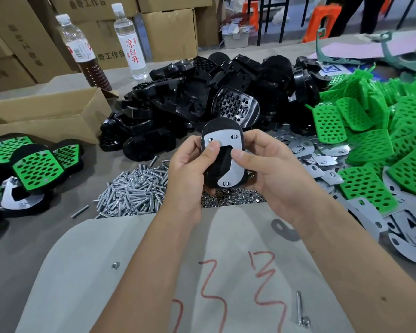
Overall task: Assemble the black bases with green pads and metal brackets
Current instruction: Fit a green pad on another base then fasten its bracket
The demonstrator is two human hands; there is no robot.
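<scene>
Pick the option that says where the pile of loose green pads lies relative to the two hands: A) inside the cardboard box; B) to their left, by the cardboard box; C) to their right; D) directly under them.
C: the loose green pads are heaped right of the left hand and right hand, which hold a black base with a metal bracket.

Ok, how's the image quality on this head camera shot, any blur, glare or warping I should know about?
Head view: wide-angle bending bows the cardboard boxes and table edge; the far background is soft; the black base gripped by the left hand and right hand is fairly sharp; its metal bracket shows mild glare; lighting is even, shadows faint.
</scene>
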